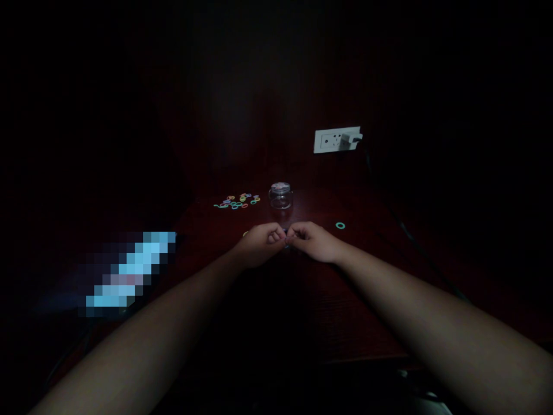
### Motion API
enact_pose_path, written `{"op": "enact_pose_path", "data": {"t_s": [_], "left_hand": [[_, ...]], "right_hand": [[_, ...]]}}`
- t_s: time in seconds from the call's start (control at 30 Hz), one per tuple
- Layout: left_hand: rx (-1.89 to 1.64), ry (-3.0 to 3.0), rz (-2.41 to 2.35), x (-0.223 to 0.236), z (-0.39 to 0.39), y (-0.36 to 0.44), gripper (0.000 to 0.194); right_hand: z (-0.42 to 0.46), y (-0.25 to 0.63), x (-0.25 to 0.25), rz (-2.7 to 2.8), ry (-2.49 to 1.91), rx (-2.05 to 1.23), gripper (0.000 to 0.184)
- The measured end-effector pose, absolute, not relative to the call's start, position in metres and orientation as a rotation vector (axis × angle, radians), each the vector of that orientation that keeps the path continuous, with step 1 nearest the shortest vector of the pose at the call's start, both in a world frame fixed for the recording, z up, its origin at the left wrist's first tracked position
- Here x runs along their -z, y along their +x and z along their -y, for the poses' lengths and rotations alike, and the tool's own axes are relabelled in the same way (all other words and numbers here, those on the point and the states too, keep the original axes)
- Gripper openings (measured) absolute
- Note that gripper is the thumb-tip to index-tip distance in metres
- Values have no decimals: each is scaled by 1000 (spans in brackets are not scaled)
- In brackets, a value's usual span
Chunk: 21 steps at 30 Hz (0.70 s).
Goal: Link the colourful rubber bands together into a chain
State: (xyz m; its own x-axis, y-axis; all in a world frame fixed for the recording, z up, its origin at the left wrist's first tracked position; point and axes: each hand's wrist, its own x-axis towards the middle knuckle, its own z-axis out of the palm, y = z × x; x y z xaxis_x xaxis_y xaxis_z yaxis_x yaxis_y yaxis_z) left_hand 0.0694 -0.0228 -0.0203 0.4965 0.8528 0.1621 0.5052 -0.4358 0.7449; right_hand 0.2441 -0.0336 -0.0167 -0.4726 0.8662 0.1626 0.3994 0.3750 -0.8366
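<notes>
The scene is very dark. My left hand (261, 242) and my right hand (313, 239) meet over a dark reddish table (345, 311), fingers curled in a pinch. Between the fingertips sits something tiny and dark that I cannot make out. A small clear jar (280, 196) with a lid stands just beyond the hands. To its left lies a scatter of several small coloured rings (238, 200). One teal ring (340, 225) lies alone to the right of my right hand.
A white wall socket (337, 140) with a plug in it sits on the back wall, a dark cable running down to the right. A blurred bright blue patch (129, 274) lies at the left.
</notes>
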Motion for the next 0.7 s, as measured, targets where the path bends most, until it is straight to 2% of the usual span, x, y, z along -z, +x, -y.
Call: {"op": "enact_pose_path", "data": {"t_s": [0.7], "left_hand": [[-711,2118,-1125,21,23,69,32]], "right_hand": [[36,244,14,2052,-1127,-955,17]]}}
